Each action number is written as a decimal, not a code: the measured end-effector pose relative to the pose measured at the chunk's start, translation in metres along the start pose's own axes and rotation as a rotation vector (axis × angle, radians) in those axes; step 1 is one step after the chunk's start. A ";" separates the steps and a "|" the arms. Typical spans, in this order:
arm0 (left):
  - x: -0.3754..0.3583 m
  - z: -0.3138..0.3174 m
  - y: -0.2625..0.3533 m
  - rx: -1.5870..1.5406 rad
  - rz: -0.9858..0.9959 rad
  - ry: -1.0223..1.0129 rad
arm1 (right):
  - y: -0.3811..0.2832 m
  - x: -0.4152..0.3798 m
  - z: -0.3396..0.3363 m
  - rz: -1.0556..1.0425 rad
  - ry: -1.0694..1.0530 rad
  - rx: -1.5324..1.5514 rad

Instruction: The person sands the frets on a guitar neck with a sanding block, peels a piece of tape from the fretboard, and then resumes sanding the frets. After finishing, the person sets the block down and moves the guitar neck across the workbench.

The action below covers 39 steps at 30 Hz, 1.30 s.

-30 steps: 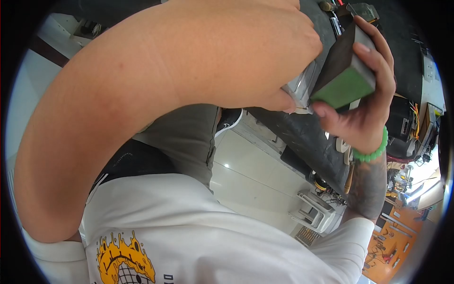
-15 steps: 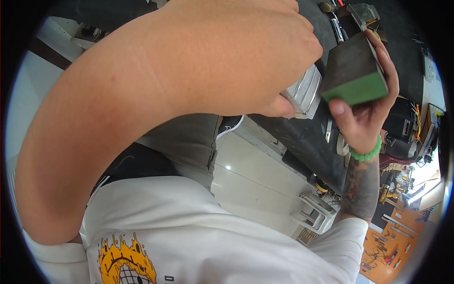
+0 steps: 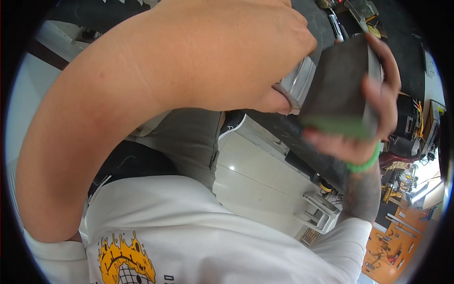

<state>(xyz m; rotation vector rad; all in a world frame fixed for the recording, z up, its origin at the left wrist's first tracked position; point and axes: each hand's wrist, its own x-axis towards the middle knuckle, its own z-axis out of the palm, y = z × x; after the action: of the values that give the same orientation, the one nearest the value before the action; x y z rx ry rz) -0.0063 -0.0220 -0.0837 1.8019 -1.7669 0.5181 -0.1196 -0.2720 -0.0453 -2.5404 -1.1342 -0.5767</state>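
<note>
My left hand [image 3: 246, 52] reaches across from the left with its back toward me, its thumb at the lower edge of a shiny, silvery ridged piece [image 3: 299, 83]. The curled fingers hide most of that piece. On the right, my right hand [image 3: 384, 106], wearing a green bead bracelet [image 3: 364, 165], grips a block [image 3: 336, 80] with dark grey faces and a green end. The block is tilted close beside the silvery piece and overlaps it in this view. Motion blurs the right fingers and the block's green end.
A dark workbench [image 3: 279, 125] runs under both hands, with a marker [image 3: 336, 27] and a clear container [image 3: 363, 10] at its far end. A light plastic stool [image 3: 319, 213] stands on the tiled floor. Tools hang on an orange pegboard [image 3: 390, 251] at lower right.
My right hand has brought the block left and down, turning it so more of the dark face shows. The left hand has shifted slightly left with the silvery piece.
</note>
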 end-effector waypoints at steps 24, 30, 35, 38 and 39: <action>0.017 0.002 0.002 -0.064 -0.085 -0.135 | -0.008 0.005 -0.006 0.075 0.008 -0.142; 0.018 -0.007 0.011 -0.010 -0.116 -0.188 | 0.000 0.007 -0.009 0.082 0.008 -0.363; 0.015 -0.001 0.003 0.066 -0.101 -0.236 | -0.014 0.007 -0.001 0.044 0.014 -0.147; 0.017 -0.007 0.008 -0.027 -0.130 -0.234 | -0.014 0.002 -0.004 0.016 -0.051 -0.129; 0.015 -0.009 0.007 -0.070 -0.118 -0.222 | -0.011 -0.001 -0.007 0.024 -0.047 -0.132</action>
<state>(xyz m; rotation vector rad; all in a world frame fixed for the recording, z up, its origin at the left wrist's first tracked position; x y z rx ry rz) -0.0114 -0.0283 -0.0667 1.9620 -1.7838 0.2133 -0.1303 -0.2686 -0.0388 -2.6889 -1.1148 -0.6075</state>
